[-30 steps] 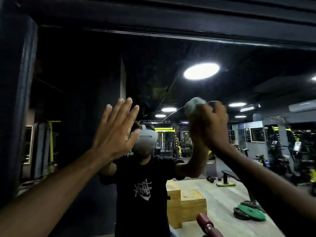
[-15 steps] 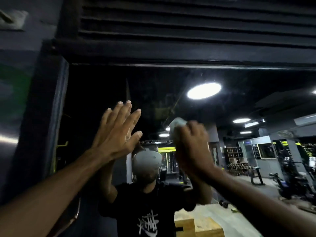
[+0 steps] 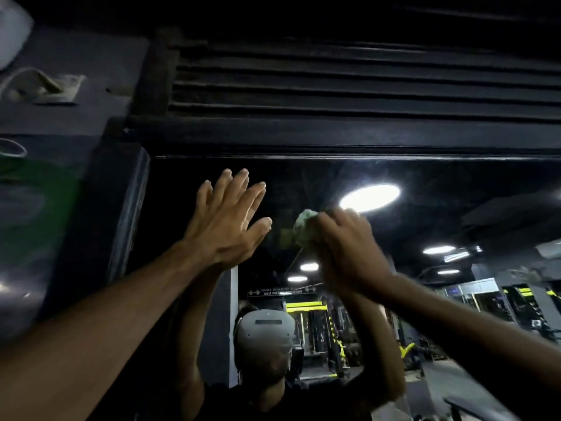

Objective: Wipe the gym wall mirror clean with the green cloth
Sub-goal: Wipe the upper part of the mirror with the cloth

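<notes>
The wall mirror [image 3: 440,183] fills the lower right of the view and reflects the gym and a person in a headset. My right hand [image 3: 349,247] grips a bunched pale green cloth [image 3: 305,227] and holds it against the glass, a little below the mirror's top edge. The cloth's tip sticks out left of my fingers; the rest is hidden in my fist. My left hand [image 3: 230,220] is flat with straight fingers against the glass, to the left of the cloth.
A dark frame [image 3: 127,214] borders the mirror on the left and along the top. Above it runs a black slatted panel [image 3: 364,86]. A grey wall with a white fitting [image 3: 51,86] lies at the far left.
The view has tilted upward, showing more of the frame and slats. My right hand has carried the cloth leftward toward my left hand and higher on the glass. The left hand stays flat.
</notes>
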Available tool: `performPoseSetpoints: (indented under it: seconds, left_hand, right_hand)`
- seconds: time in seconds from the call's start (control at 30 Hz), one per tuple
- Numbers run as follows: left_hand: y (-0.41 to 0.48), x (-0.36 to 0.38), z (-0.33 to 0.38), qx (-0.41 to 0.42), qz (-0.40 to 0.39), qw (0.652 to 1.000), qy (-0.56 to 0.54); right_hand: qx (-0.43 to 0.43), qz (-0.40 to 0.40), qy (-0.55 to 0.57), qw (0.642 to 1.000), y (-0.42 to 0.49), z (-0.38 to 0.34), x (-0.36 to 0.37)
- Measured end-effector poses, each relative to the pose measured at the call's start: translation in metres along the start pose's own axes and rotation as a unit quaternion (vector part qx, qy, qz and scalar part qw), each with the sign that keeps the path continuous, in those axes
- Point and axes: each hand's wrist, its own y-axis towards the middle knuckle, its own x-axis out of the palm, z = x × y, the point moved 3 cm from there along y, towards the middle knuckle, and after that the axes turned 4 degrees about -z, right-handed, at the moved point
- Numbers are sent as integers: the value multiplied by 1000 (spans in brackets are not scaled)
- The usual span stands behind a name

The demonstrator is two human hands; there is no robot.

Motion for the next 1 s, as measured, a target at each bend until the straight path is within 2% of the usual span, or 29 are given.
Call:
performPoseSetpoints:
  seconds: [0.07,0.13,0.17,0.2,0.27,0.3,0.37,0.4,0.43,0.5,0.53,0.57,0.63,0.7,0.73,0.77,0.8,0.87,0.9,0.93,1.0]
  left_hand:
    - [0,0,-2,0,19,1000,-5]
    - [6,0,-6,3,39,999,18]
    - [10,-2,-10,-1,47,998,30]
    - [15,-5,-15,-9,53,998,36]
    - [25,-13,-30,-26,59,996,54]
    - [27,-18,-38,-36,61,996,59]
    - [29,-22,-54,-51,63,995,60]
    - [27,-20,-60,-56,61,994,66]
    - [24,-18,-64,-56,56,994,77]
    - [20,-10,-65,-45,37,995,83]
    - [19,-9,-66,-44,32,995,79]
    - [17,-7,-66,-43,28,996,72]
    - [16,-9,-65,-40,25,997,66]
    - [15,-10,-64,-41,26,997,59]
    - [13,-11,-62,-43,27,997,53]
    - [14,-12,-59,-38,31,997,51]
    - [12,-13,-54,-28,29,998,58]
    - [12,-10,-38,16,17,997,80]
    - [12,-8,-32,31,13,997,74]
    - [13,-6,-29,33,10,998,56]
    - [15,-3,-27,25,19,999,26]
  right_hand:
    - [57,11,-13,998,42,30,-6]
    - [193,52,34,979,63,37,-1]
    - [231,68,46,970,61,24,6]
    - [212,72,53,973,55,4,13]
    - [91,44,66,993,32,-28,19]
    - [39,13,68,997,27,-26,16]
    - [-5,-20,47,999,48,-1,5]
    - [18,-7,30,999,67,16,2]
    - [82,22,21,996,89,33,0]
    - [250,65,26,966,111,48,3]
    - [281,76,19,957,112,35,8]
    - [262,74,20,962,107,17,14]
    - [125,47,52,990,87,-17,23]
    - [6,-29,49,998,74,-10,20]
    - [-15,-36,29,999,78,9,15]
    - [24,-12,5,1000,87,35,7]
    - [100,25,-5,995,94,62,-1]
    - [272,71,-13,960,92,88,-2]
    - [295,85,-23,951,90,79,3]
    - [276,93,-26,956,87,66,8]
    - [179,74,-10,981,78,50,15]
